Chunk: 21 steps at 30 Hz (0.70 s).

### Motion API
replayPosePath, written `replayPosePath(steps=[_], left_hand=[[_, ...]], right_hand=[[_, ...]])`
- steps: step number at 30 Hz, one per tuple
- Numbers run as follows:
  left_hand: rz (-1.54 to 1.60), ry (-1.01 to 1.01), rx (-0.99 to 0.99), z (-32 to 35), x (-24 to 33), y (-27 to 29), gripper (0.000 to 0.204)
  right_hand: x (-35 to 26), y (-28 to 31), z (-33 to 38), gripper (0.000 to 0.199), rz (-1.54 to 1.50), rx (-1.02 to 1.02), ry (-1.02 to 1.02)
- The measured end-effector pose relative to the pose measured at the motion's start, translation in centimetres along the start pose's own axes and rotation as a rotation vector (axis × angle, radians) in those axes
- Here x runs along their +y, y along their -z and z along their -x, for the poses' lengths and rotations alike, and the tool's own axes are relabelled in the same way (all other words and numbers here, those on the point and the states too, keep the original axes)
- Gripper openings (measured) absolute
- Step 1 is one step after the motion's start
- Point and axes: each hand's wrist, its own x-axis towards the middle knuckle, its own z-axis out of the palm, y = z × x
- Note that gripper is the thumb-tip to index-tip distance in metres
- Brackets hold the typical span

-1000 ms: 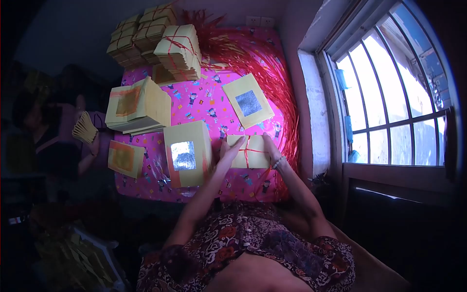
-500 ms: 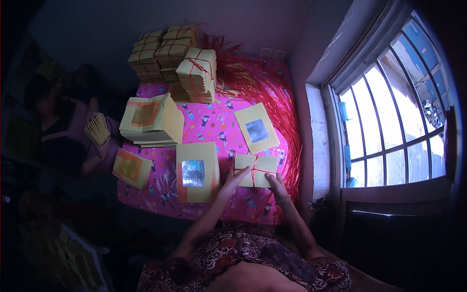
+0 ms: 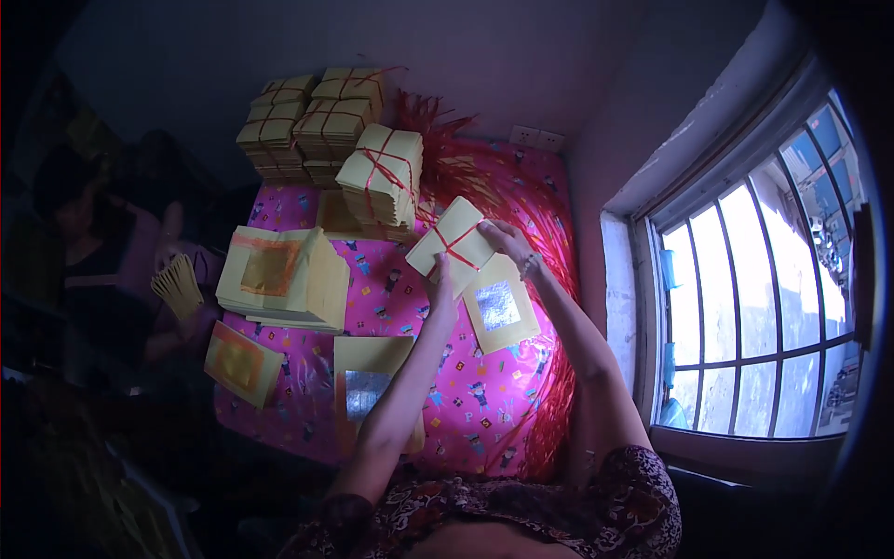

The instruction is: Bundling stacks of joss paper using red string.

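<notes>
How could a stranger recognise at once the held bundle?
On the pink patterned cover, red strips run along the right. Beside them is a yellow bundle with crossed red ties. Unlike the tied stacks, it is held by the left hand and right hand.

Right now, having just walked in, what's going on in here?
The person's left hand and right hand hold a red-tied paper bundle above the pink cover. Tied stacks stand toward the back, and loose red strips run along the right edge. At left, a co-worker holds fanned yellow paper.
</notes>
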Motion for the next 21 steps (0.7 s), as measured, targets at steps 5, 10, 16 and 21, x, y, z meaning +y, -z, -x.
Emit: replayPosePath(steps=[5, 10, 16, 21], left_hand=[[0.09, 0.024, 0.203, -4.4, -0.3, -2.9, 0.092], [-0.074, 0.042, 0.126, -6.9, -1.6, -3.4, 0.09], [-0.005, -0.002, 0.187, -6.8, -1.0, -1.5, 0.076], [0.016, -0.045, 0.12, -3.4, -2.2, -2.8, 0.066]], right_hand=[[0.6, 0.7, -7.7, 0.056, 0.044, 0.05, 0.002], [4.3, 1.5, -12.6, 0.08, 0.149, 0.244, 0.081], [6.1, -4.5, -7.5, 0.086, -0.254, 0.379, -0.144], [9.8, -2.7, -11.3, 0.057, -0.322, 0.144, 0.021]])
